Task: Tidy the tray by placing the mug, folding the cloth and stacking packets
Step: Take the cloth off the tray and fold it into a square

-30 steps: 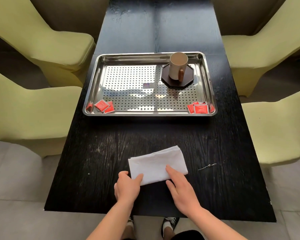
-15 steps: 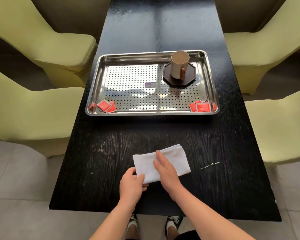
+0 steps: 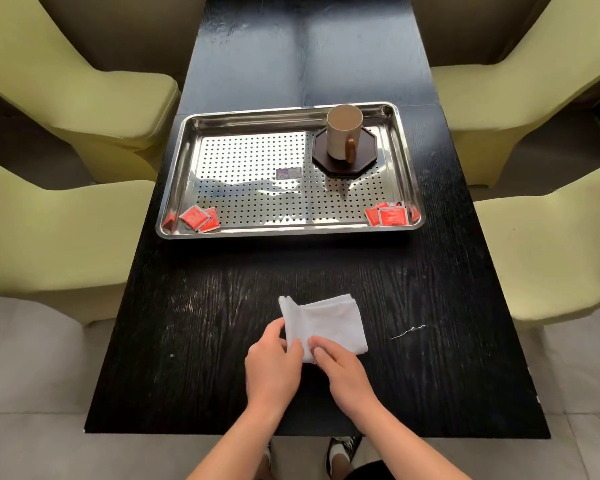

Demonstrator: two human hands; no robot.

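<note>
A white cloth, folded small, lies on the black table near its front edge. My left hand pinches the cloth's near left edge, and my right hand pinches its near corner. Beyond it a perforated steel tray holds a beige mug with a brown handle, upright on a dark octagonal coaster at the back right. Red packets lie in the tray's front left corner. More red packets are piled in the front right corner.
Yellow-green chairs flank the table, with another pair of chairs on the right. A thin white thread lies on the table right of the cloth. A small label sits at the tray's centre. My shoes show below the table edge.
The cloth has been folded over from left to right into a narrower shape. Both hands came together at its near edge; my right hand slid back from the cloth's top.
</note>
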